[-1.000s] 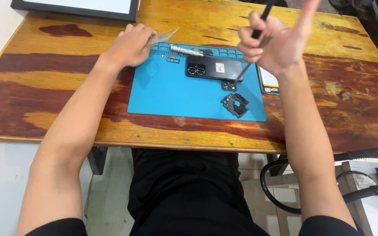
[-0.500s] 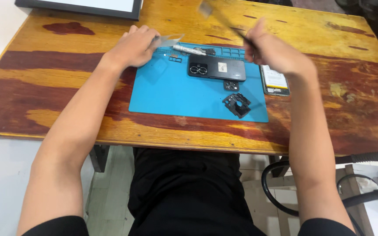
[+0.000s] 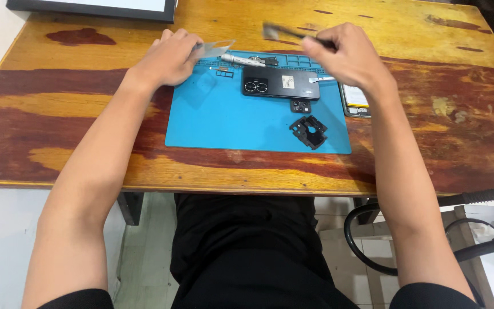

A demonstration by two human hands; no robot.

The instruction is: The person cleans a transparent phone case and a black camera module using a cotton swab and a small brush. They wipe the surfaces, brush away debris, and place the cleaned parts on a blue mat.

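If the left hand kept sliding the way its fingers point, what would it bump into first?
The left hand points right along the blue mat's top edge. Likely first is the silver pen-shaped tool, though the thin clear piece at its fingertips may reach it sooner.

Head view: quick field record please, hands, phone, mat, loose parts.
surface: wooden table
mat: blue, lies flat on the table
phone: black, back up, at the mat's far edge
left hand: at the mat's far left corner, fingers on a thin clear pick
right hand: raised above the phone, grips a thin dark tool, which is blurred
loose parts: black frame piece and small camera part on the mat
pen tool: lies behind the phone
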